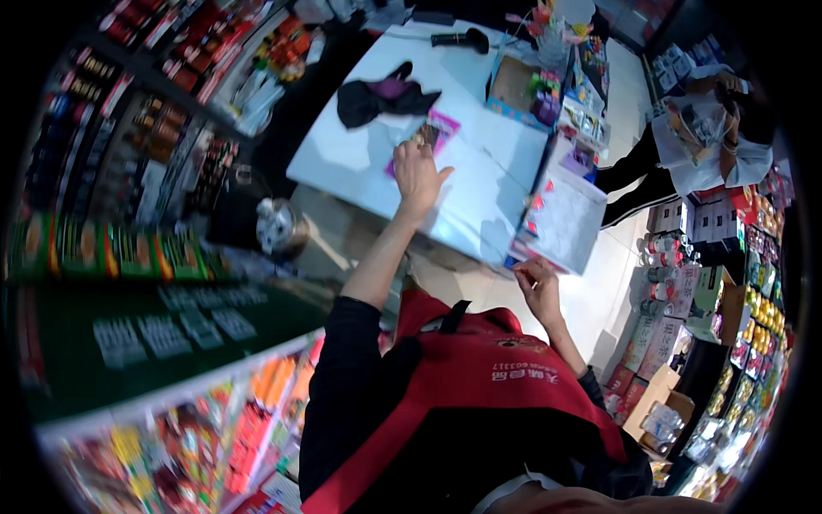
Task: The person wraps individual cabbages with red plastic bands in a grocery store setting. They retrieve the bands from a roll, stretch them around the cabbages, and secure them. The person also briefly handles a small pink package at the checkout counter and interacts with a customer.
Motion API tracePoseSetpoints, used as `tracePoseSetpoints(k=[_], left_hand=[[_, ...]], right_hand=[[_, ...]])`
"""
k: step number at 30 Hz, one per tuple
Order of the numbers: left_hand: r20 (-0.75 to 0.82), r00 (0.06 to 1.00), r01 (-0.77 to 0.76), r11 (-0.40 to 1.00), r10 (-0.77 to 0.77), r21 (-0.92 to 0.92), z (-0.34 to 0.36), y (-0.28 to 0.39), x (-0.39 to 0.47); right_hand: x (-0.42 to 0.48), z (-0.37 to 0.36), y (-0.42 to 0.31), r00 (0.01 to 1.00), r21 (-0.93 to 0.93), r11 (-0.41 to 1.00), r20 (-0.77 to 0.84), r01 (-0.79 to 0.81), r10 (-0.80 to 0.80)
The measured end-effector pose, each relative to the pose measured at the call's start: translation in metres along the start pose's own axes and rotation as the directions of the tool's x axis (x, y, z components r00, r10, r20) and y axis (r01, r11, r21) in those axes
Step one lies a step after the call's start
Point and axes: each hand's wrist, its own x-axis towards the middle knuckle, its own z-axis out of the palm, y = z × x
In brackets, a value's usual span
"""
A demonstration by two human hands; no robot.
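My left hand [419,172] rests over a pink-edged flat packet [443,132] on the white counter [359,173]. Its fingertips touch the packet; whether they grip it does not show. A black and purple cloth item [385,99] lies just beyond the packet. My right hand [538,283] is at the counter's near right corner, beside a shallow white tray [568,212]. Its thumb and fingertips are close together, and whether something small is between them cannot be told.
A blue-edged cardboard box [514,83] and a black handheld device [461,41] are on the counter's far side. Another person [706,135] stands at right with a clear bag. Stocked shelves [725,379] line the right; packaged snacks [186,450] are at lower left.
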Motion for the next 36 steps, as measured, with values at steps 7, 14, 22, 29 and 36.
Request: tracePoseSetpoints(k=[7,14,22,29,36], left_hand=[[0.338,0.937,-0.182,0.947,0.085,0.264,0.065,-0.006,0.116],[0.304,0.906,-0.355,0.921,0.296,0.162,0.091,-0.032,0.126],[0.21,0.97,0.09,0.62,0.123,-0.779,-0.005,-0.136,0.185],[0.231,0.962,0.226,-0.05,-0.145,-0.973,-0.017,-0.271,0.285],[0.402,0.899,0.34,-0.301,-0.174,-0.891,0.012,-0.428,0.384]], right_hand=[[0.122,0.074,-0.06,1.0,0.044,0.999,0.0,-0.029,0.029],[0.19,0.092,-0.074,0.997,0.038,0.998,-0.052,-0.057,0.058],[0.286,0.114,-0.056,0.981,0.101,0.991,-0.163,-0.09,0.106],[0.527,0.14,0.015,0.858,0.441,0.898,-0.458,-0.009,0.234],[0.676,0.176,0.05,0.293,0.618,0.726,-0.665,-0.302,0.687]])
